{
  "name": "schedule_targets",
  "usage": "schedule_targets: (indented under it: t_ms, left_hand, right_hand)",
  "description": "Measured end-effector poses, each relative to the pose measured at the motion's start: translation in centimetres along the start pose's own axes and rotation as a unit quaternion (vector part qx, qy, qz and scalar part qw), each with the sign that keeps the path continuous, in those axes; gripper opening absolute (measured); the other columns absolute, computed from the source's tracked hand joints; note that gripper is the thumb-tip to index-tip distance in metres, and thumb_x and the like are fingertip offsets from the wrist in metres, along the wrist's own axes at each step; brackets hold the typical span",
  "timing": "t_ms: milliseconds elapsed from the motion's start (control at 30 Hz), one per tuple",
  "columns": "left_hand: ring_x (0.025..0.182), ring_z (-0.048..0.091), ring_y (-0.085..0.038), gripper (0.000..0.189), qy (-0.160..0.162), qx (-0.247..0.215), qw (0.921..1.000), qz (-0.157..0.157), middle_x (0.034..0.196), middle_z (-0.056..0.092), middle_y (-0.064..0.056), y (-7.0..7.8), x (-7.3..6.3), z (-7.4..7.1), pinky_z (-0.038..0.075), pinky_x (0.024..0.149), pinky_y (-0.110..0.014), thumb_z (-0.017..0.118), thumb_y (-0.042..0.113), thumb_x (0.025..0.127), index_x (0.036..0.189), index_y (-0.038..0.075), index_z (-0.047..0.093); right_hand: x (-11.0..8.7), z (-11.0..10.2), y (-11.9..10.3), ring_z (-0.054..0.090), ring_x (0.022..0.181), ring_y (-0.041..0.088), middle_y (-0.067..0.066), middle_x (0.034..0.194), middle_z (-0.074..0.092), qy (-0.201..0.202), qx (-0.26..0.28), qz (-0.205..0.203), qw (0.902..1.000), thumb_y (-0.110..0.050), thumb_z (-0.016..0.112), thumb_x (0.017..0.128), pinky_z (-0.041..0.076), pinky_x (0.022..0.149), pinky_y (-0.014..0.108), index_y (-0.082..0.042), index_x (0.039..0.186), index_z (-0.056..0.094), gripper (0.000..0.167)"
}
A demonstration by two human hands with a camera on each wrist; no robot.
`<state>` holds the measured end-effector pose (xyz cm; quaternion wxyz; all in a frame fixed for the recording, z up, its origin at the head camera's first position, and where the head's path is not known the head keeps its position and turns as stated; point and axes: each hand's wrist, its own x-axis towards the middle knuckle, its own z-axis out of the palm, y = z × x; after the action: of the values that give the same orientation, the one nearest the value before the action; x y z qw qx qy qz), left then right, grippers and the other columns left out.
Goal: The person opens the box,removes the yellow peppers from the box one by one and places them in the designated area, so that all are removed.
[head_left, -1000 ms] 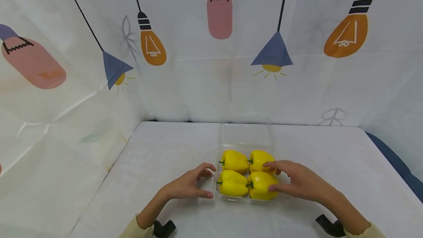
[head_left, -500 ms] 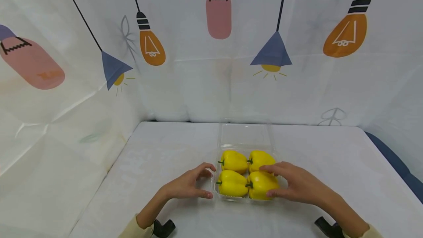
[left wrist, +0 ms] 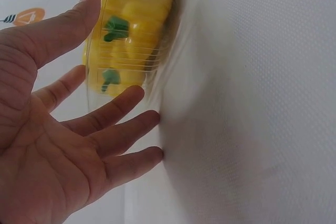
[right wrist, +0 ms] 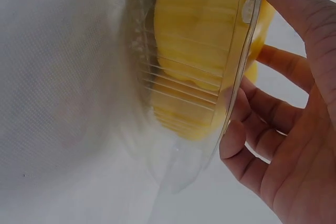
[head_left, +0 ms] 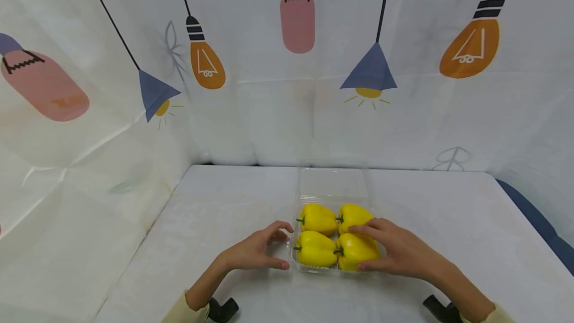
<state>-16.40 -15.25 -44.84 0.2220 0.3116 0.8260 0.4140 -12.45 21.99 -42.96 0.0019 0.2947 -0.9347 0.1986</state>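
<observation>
Several yellow bell peppers (head_left: 316,249) with green stems lie in two rows inside a clear plastic clamshell box (head_left: 323,270). Its see-through lid (head_left: 334,183) is folded back. My right hand (head_left: 399,249) reaches over the box's right side and holds the front right bell pepper (head_left: 356,250), thumb at its front and index finger at its back. The right wrist view shows its other fingers (right wrist: 273,114) curled at the rim. My left hand (head_left: 253,249) holds nothing; its fingers (left wrist: 128,132) are spread beside the box's left wall, with fingertips close to the tabletop.
The box stands near the middle of a white table (head_left: 224,193). White sheets (head_left: 260,123) printed with lamps hang behind and at the left. A dark blue object (head_left: 533,213) shows past the right table edge. Black wrist mounts (head_left: 222,309) sit by both sleeves.
My right hand has shifted slightly left, its index finger moving to the back of the front right bell pepper and its thumb to the front. The left hand has stayed still.
</observation>
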Motion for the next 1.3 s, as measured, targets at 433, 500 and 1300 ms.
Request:
schedule_targets:
  t_ms: [433, 500, 1300]
  left_hand:
    - [0.121, 0.054, -0.021, 0.071, -0.003, 0.006, 0.9999, -0.008, 0.129, 0.057, 0.002, 0.11, -0.01, 0.07, 0.038, 0.106, -0.049, 0.081, 0.035, 0.084, 0.139, 0.023, 0.039]
    - [0.121, 0.054, -0.021, 0.07, -0.002, 0.006, 1.0, -0.006, 0.129, 0.058, 0.002, 0.11, 0.0, 0.0, 0.038, 0.106, -0.049, 0.081, 0.034, 0.084, 0.139, 0.023, 0.039]
    - [0.122, 0.053, -0.023, 0.07, -0.013, -0.005, 0.9999, -0.002, 0.13, 0.056, 0.001, 0.22, 0.06, -0.11, 0.037, 0.107, -0.047, 0.08, 0.032, 0.085, 0.14, 0.019, 0.038]
  right_hand:
    - [-0.03, 0.59, 0.66, 0.05, 0.097, 0.003, -0.016, 0.113, 0.051, 0.025, 0.013, -0.047, 0.9985, -0.062, 0.069, 0.081, 0.051, 0.083, 0.033, -0.026, 0.134, 0.058, 0.065]
    - [-0.04, 0.66, 0.72, 0.05, 0.097, 0.003, -0.016, 0.113, 0.051, 0.03, 0.013, -0.052, 0.9981, -0.061, 0.07, 0.082, 0.051, 0.083, 0.033, -0.026, 0.134, 0.057, 0.064]
    - [0.04, -0.25, 0.82, 0.053, 0.105, 0.01, -0.012, 0.12, 0.053, 0.003, 0.086, -0.038, 0.9956, -0.06, 0.067, 0.084, 0.052, 0.089, 0.038, -0.027, 0.134, 0.055, 0.061]
